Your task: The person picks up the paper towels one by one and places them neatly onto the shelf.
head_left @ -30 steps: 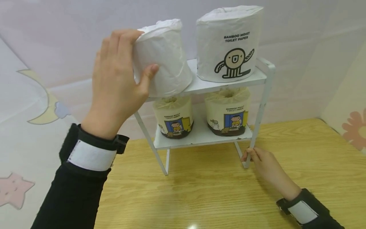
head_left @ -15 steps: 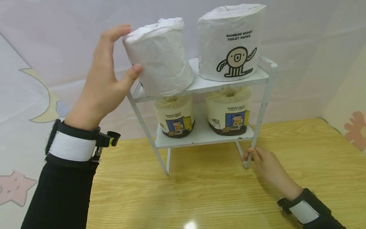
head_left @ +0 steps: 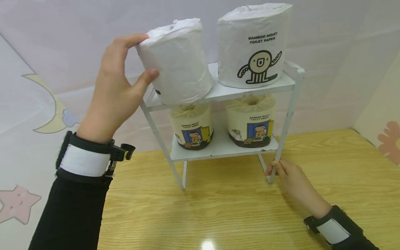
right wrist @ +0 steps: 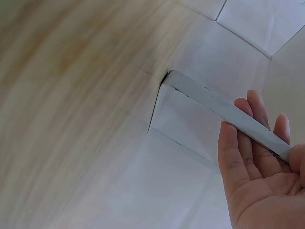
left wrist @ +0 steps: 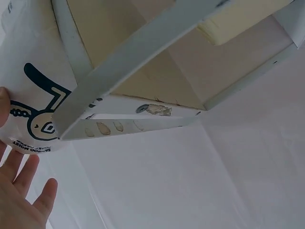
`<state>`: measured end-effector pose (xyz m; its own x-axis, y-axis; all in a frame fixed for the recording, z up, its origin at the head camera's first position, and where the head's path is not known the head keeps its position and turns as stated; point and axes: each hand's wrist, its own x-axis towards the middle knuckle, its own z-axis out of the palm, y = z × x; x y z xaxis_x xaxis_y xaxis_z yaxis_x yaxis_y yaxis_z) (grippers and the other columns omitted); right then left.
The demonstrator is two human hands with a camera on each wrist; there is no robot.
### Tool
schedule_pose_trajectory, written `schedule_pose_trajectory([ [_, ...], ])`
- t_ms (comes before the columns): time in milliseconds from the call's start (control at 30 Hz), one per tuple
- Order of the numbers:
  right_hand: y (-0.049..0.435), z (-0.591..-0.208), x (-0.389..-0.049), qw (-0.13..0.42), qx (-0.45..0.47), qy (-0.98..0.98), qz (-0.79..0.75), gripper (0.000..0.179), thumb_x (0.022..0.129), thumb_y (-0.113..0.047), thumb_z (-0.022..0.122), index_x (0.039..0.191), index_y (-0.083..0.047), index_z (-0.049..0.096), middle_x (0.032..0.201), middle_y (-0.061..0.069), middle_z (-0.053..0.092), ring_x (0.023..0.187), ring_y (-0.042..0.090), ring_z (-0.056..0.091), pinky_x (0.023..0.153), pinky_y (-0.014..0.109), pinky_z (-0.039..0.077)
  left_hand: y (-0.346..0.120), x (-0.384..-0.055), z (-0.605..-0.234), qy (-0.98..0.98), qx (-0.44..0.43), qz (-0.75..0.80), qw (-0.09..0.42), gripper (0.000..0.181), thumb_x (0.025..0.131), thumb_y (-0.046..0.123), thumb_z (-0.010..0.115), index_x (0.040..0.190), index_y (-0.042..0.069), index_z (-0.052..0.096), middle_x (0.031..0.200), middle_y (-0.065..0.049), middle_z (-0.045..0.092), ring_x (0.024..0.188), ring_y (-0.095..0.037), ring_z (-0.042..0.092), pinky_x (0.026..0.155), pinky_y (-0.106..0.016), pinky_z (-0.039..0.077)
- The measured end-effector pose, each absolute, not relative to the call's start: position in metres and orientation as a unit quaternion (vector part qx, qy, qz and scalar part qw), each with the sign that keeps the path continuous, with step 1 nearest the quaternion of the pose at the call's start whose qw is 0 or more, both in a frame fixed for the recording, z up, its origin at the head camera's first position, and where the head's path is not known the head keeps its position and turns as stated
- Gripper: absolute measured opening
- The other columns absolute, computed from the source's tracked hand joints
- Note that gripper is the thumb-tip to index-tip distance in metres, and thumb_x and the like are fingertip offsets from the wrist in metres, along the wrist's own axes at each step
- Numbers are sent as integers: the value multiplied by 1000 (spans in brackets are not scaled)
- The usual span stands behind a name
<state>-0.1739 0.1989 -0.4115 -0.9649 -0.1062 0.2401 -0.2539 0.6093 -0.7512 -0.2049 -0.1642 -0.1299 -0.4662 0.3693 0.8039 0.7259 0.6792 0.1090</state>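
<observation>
A white-wrapped toilet paper roll [head_left: 179, 66] stands at the left end of the white rack's upper shelf [head_left: 215, 92], leaning a little left. My left hand [head_left: 114, 83] holds it from the left side, thumb on the front and index finger at the top edge. In the left wrist view, a printed cartoon figure shows on this roll [left wrist: 40, 100], and the lower fingers spread below it. Low on the rack, my right hand [head_left: 295, 180] grips the front right leg [head_left: 285, 128]; the right wrist view shows fingers around the leg [right wrist: 219, 105].
Another white toilet paper roll [head_left: 254, 45] stands right on the upper shelf. Two cream toilet paper rolls, left [head_left: 191, 126] and right [head_left: 251, 121], sit on the lower shelf. The rack stands on a wooden table [head_left: 218, 201] before a pale backdrop [head_left: 328, 69].
My left hand drew left from the roll, then came back against it. The roll is turned, with dark print now showing at its left edge. My right hand keeps its grip.
</observation>
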Motion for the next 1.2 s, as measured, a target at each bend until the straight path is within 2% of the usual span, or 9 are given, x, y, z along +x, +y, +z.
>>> schedule_pose_trajectory([
  [200, 199, -411, -174, 89, 102, -893, 429, 35, 108, -13, 37, 88, -4, 65, 90, 11, 72, 96, 41, 67, 84, 61, 50, -153, -204, -128, -816, -329, -197, 432, 52, 89, 21, 76, 131, -1, 55, 125, -16, 56, 117, -23, 48, 103, -27, 32],
  [433, 198, -411, -174, 84, 99, -894, 428, 36, 109, -15, 37, 89, -4, 65, 90, 11, 72, 96, 41, 67, 83, 60, 51, -131, -207, -128, -817, -296, -210, 447, 52, 86, 30, 79, 127, 5, 59, 122, -12, 52, 118, -17, 49, 101, -26, 37],
  [633, 196, -411, -174, 79, 98, -893, 432, 36, 109, -15, 36, 90, -3, 65, 90, 11, 72, 96, 41, 67, 84, 59, 51, -116, -211, -131, -818, -286, -201, 458, 52, 88, 33, 76, 128, 5, 59, 123, -13, 49, 120, -17, 48, 101, -25, 38],
  [867, 198, -410, -172, 73, 91, -895, 431, 36, 109, -15, 37, 91, -3, 65, 91, 11, 72, 97, 41, 67, 84, 60, 50, -102, -217, -136, -816, -270, -184, 477, 52, 90, 36, 72, 129, 5, 58, 124, -12, 49, 120, -20, 47, 102, -28, 40],
  [1200, 199, -411, -174, 77, 93, -897, 426, 36, 109, -16, 37, 89, -5, 65, 91, 11, 72, 96, 41, 67, 83, 60, 51, -90, -221, -137, -812, -253, -153, 503, 49, 93, 36, 70, 126, 2, 58, 119, -16, 52, 111, -30, 51, 96, -32, 41],
])
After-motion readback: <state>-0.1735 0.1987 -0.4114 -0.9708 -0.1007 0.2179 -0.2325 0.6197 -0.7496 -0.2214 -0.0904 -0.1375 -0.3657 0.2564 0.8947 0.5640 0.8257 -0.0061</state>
